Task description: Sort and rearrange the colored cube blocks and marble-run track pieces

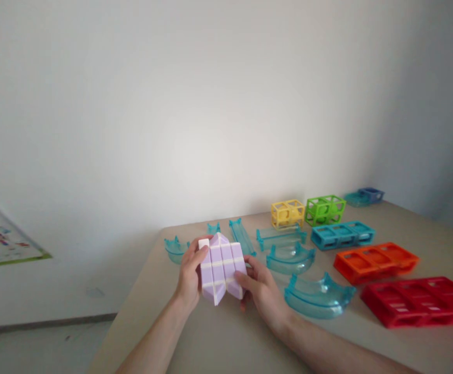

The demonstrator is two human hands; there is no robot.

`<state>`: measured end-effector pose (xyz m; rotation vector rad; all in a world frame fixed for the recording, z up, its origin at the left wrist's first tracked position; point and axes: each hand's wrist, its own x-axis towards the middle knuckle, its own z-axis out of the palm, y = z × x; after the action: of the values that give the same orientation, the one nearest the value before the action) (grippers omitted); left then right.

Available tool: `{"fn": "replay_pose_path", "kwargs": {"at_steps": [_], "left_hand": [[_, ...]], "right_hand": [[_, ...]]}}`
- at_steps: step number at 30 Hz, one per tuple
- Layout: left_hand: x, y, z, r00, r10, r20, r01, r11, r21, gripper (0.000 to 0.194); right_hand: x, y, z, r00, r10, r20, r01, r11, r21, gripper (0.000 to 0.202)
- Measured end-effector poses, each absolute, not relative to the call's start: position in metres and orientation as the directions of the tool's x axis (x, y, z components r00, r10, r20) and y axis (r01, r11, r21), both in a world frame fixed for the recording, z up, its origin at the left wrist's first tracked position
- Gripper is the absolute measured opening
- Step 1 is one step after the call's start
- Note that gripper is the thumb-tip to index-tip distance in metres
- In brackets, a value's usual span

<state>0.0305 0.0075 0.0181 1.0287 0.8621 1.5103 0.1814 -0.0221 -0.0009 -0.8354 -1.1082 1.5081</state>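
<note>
Between both hands, above the table, I hold a lilac-and-white folding snake puzzle (222, 267), made of wedge segments folded into a compact block with pointed ends. My left hand (190, 272) grips its left side, thumb on the front near a white square end. On the lower right, my right hand (259, 288) grips it with the thumb pressed on the front face; some fingers are hidden behind. Just right of my right hand lies a clear blue curved track piece (319, 298).
Further right are a red frame block (421, 301), an orange one (376, 261) and a teal one (343, 235). Yellow (287, 213) and green (325, 210) frames stand at the back. More clear blue track pieces (280, 238) lie on the table (218, 343). A white wall rises behind.
</note>
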Motion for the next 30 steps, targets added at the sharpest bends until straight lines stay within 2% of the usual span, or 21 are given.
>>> {"fn": "replay_pose_path", "kwargs": {"at_steps": [3,5,7,10,13,17,20,25,27,30], "left_hand": [[0.028,0.008,0.018,-0.053,0.98,0.192,-0.3,-0.199,0.933,0.032],[0.029,0.009,0.016,-0.042,0.982,0.182,-0.179,-0.187,0.966,0.03],[0.031,0.01,0.014,-0.007,0.991,0.137,-0.031,-0.137,0.99,0.037],[0.032,0.011,0.011,0.046,0.994,0.101,0.101,-0.105,0.989,0.045],[0.03,0.013,0.006,0.008,0.991,0.132,0.216,-0.13,0.968,0.046],[0.028,0.013,0.001,0.033,0.981,0.192,0.459,-0.186,0.869,0.046],[0.03,0.011,0.0,0.11,0.962,0.249,0.513,-0.269,0.815,0.041],[0.03,0.008,0.004,0.103,0.933,0.346,0.539,-0.345,0.769,0.036],[0.028,0.009,0.005,0.051,0.914,0.402,0.509,-0.37,0.777,0.034],[0.018,0.013,0.005,-0.12,0.854,0.507,0.502,-0.389,0.773,0.029]], "right_hand": [[0.181,-0.025,-0.003,-0.246,0.967,0.06,-0.323,-0.024,-0.946,0.039],[0.182,-0.026,-0.006,-0.239,0.968,0.072,-0.299,-0.003,-0.954,0.039],[0.182,-0.026,-0.009,-0.229,0.97,0.081,-0.228,0.028,-0.973,0.037],[0.184,-0.024,-0.011,-0.179,0.977,0.118,0.005,0.121,-0.993,0.029],[0.187,-0.022,-0.009,-0.153,0.971,0.183,0.257,0.218,-0.942,0.022],[0.188,-0.026,-0.005,-0.215,0.948,0.237,0.427,0.309,-0.85,0.022],[0.186,-0.03,-0.004,-0.251,0.929,0.273,0.492,0.366,-0.79,0.021],[0.185,-0.034,-0.002,-0.278,0.921,0.274,0.59,0.389,-0.708,0.022],[0.185,-0.035,0.0,-0.282,0.918,0.278,0.623,0.395,-0.675,0.023],[0.186,-0.034,0.002,-0.296,0.908,0.297,0.656,0.42,-0.627,0.022]]}}
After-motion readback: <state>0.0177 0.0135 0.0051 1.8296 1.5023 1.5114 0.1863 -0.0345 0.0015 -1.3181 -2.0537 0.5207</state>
